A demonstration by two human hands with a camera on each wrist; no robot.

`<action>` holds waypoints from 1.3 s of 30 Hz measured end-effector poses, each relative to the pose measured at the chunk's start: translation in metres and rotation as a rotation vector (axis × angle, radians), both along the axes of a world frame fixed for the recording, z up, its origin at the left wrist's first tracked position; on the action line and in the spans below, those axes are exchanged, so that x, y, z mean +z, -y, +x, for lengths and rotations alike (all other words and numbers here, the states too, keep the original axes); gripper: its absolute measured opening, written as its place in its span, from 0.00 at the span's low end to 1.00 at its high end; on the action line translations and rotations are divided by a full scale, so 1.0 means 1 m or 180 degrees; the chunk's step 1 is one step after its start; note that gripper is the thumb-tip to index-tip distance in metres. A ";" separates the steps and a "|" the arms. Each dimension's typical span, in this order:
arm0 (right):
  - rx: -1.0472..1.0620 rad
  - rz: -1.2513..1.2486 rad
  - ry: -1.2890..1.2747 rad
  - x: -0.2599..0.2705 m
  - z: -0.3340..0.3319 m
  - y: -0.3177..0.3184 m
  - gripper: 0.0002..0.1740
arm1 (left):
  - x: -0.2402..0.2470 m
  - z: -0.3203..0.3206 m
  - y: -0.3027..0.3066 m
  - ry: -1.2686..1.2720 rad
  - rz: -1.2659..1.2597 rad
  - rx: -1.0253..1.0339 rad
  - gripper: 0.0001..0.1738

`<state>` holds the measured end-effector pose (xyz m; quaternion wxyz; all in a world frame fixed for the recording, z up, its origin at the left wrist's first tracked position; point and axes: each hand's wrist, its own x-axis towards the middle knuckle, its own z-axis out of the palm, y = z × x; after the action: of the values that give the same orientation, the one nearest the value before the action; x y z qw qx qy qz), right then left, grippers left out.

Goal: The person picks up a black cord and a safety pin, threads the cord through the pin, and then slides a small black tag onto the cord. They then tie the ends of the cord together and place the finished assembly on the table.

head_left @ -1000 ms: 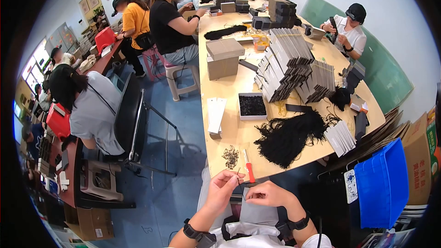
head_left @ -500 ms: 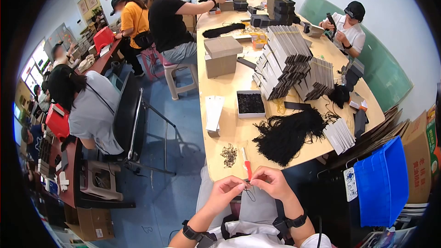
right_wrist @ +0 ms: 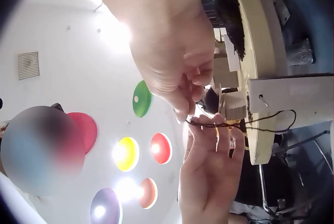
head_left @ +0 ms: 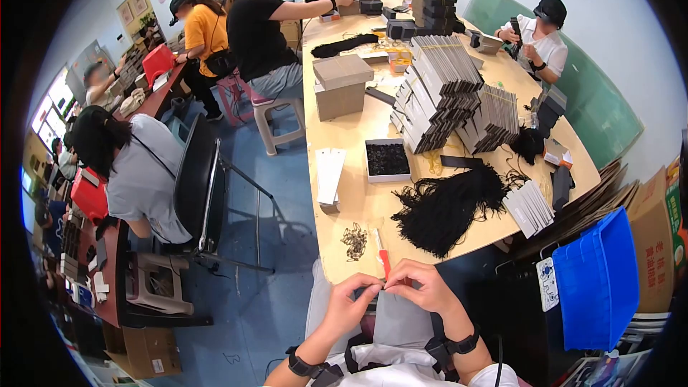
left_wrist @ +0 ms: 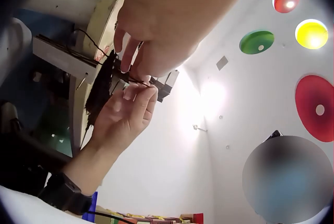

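Both hands meet fingertip to fingertip just off the table's near edge in the head view. My left hand (head_left: pixel 349 302) pinches a thin dark cord, and my right hand (head_left: pixel 424 288) pinches it close beside. From the right wrist, the cord (right_wrist: pixel 224 125) runs across the left hand's fingers and ends in a loose loop. Strands of it (left_wrist: pixel 138 82) also show between the hands in the left wrist view. Beyond the fingers, a red-handled tool (head_left: pixel 383 254) lies by a small pile of metallic-looking pieces (head_left: pixel 355 241). The fingertips partly hide the cord's pinched part.
On the table (head_left: pixel 337 235) are a bundle of black cords (head_left: pixel 448 208), a box of black pieces (head_left: pixel 388 160), white strips (head_left: pixel 330 175) and stacked grey boards (head_left: pixel 437 97). A blue bin (head_left: pixel 598 287) stands at right. Several people sit or stand around.
My right hand has moved left and its fingertips have come together with the left hand's. The cord's loop, hanging below the hands half a second ago, hardly shows in the head view now.
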<state>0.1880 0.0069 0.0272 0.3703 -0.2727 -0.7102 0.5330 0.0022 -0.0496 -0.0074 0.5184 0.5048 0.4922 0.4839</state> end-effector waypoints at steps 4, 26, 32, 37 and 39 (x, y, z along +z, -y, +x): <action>-0.0018 0.0276 0.0174 -0.004 -0.001 -0.005 0.04 | 0.008 -0.001 -0.001 -0.0422 0.0075 -0.0191 0.06; 0.0418 -0.0581 0.0288 -0.023 0.010 0.001 0.07 | -0.001 -0.005 0.003 0.0480 -0.0787 -0.1031 0.09; 0.0172 -0.1155 0.0019 -0.027 0.012 0.006 0.07 | 0.009 0.003 -0.001 0.0188 -0.0464 -0.0387 0.09; -0.0113 -0.1236 0.0123 -0.028 0.011 0.006 0.07 | 0.016 -0.001 -0.002 -0.0360 -0.0446 0.0036 0.10; -0.0227 -0.1181 0.0244 -0.029 0.009 0.006 0.07 | 0.016 -0.003 -0.002 0.0569 -0.0847 -0.0191 0.10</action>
<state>0.1971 0.0009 -0.0015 0.3050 -0.3813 -0.6032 0.6306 -0.0008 -0.0478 0.0088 0.6367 0.4012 0.4885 0.4417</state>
